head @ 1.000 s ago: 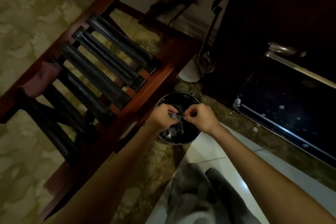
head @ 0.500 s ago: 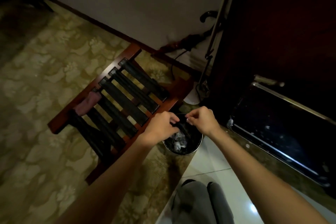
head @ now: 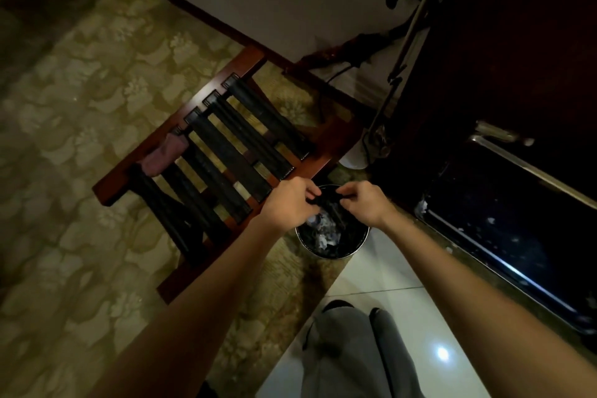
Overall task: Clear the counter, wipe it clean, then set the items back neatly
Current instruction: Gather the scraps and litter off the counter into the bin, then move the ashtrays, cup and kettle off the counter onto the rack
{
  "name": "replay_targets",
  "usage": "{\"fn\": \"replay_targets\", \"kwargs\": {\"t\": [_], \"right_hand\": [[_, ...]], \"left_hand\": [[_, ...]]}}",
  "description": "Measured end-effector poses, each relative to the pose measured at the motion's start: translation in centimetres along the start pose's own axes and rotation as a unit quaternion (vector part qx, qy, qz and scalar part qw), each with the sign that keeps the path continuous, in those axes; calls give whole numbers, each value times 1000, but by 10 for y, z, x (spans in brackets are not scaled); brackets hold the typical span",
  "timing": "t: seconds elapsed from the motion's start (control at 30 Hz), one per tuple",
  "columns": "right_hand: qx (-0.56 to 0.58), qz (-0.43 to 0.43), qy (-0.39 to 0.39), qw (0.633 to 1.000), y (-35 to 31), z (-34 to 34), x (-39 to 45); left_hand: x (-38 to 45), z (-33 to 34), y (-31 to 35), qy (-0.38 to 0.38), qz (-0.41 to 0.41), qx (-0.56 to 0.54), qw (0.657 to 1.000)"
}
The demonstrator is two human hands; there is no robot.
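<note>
A round metal waste bin (head: 353, 252) with a black liner stands on the floor where carpet meets tile; crumpled white scraps (head: 326, 224) lie inside. Both hands hover over its far rim. My left hand (head: 292, 203) and my right hand (head: 363, 202) each pinch one end of a dark, thin piece of material (head: 326, 199) stretched between them, which looks like the liner's edge. The dim light hides what exactly it is.
A wooden luggage rack (head: 326, 142) with black straps stands left of the bin, a pink cloth (head: 163, 153) draped on it. A dark cabinet with a glossy black shelf (head: 504, 220) flecked with white bits is to the right. An umbrella (head: 352, 52) leans at the wall. My grey-trousered legs (head: 352, 355) are below.
The view has pulled back and up from the bin. Both hands stay over it; a pale scrap seen between them earlier is gone, and they now hold dark material slightly further apart.
</note>
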State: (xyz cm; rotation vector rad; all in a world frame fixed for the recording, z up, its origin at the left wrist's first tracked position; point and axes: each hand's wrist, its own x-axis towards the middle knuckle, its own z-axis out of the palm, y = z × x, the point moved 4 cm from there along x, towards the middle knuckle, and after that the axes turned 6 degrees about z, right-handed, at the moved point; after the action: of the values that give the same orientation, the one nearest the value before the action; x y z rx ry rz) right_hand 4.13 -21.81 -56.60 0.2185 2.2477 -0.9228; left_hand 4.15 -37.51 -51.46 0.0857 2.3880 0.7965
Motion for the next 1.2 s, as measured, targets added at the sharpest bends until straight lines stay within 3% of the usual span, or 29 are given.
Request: {"fn": "replay_targets", "kwargs": {"t": [0.27, 0.47, 0.7, 1.0, 1.2], "right_hand": [[-119, -72, 12, 990, -53, -72, -72], [-154, -106, 39, 982, -107, -144, -163], [-170, -134, 91, 972, -157, -224, -283], [-180, -97, 214, 955, -175, -318, -432], [-148, -63, 272, 949, -153, -354, -500]], "left_hand": [[-33, -47, 56, -41, 50, 79, 995], [-87, -118, 136, -47, 118, 175, 976], [-152, -183, 247, -75, 214, 216, 950], [-224, -238, 382, -72, 341, 270, 897], [-249, -231, 460, -88, 412, 287, 860]]}}
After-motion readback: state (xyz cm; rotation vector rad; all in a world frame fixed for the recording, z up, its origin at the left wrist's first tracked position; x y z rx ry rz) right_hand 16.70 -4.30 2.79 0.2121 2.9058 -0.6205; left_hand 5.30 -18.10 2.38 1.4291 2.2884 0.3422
